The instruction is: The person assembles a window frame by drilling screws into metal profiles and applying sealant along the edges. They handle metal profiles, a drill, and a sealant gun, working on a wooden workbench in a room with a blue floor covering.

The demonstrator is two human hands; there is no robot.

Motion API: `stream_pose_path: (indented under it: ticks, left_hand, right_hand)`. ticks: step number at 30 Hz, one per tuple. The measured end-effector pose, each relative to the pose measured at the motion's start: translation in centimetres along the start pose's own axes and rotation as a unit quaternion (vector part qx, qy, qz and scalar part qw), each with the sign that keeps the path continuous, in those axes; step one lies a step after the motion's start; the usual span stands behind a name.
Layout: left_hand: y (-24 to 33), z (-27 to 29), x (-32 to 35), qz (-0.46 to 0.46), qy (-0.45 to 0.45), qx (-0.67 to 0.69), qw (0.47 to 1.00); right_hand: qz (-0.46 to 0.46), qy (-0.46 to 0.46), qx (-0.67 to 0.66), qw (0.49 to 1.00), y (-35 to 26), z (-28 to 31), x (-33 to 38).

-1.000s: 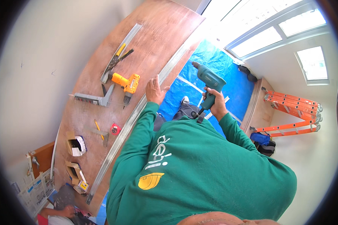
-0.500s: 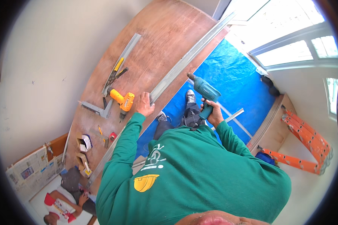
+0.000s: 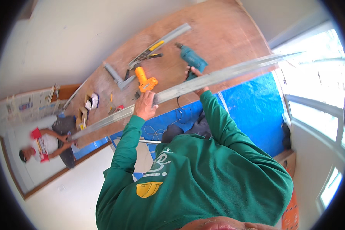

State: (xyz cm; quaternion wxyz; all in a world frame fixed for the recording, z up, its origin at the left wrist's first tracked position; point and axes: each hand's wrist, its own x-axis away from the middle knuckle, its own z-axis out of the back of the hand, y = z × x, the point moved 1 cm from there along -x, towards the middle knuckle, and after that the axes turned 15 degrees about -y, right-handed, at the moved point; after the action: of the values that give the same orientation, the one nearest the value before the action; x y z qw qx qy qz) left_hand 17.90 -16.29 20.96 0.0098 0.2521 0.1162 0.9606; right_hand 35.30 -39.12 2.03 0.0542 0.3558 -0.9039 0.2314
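A long grey metal channel stretches across the wooden tabletop, slanting from the lower left up to the window side. My left hand is closed on its near edge, around the middle of its length. In my right hand is a teal corded power drill, gripped by its handle, its chuck pointing to the far left over the table. The channel passes in front of my right wrist and hides part of that hand. A yellow cordless drill lies just beyond my left hand.
On the brown tabletop lie snips with yellow handles, a short metal channel, a grey angled piece and small boxes. At the far left a co-worker reaches toward the channel's end. Blue sheeting covers the floor.
My right hand has carried the teal drill from above the floor to over the table, behind the channel. The channel now lies more crosswise, partly because the view turned; the co-worker's hands are near its end.
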Motion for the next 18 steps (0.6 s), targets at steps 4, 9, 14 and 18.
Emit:
stream_pose_path:
  ticks: [4,9,14,18]
  left_hand:
    - [-0.1,-0.1,0.3,0.001,0.029,0.022,0.999]
    - [-1.5,-2.2,0.3,0.016,0.077,0.068,0.995]
    - [-3.5,-6.0,0.5,-0.008,0.062,0.124,0.99]
    - [-4.8,-9.6,0.1,-0.026,0.064,0.097,0.993]
  right_hand:
    - [0.037,-0.006,-0.044,0.998,-0.1,0.5,-6.1]
    - [0.008,0.122,0.167,0.978,-1.7,2.7,-3.4]
    - [-0.066,0.016,0.65,0.757,-4.8,6.5,7.1]
    - [-0.241,0.164,0.495,0.818,-5.5,5.4,15.4]
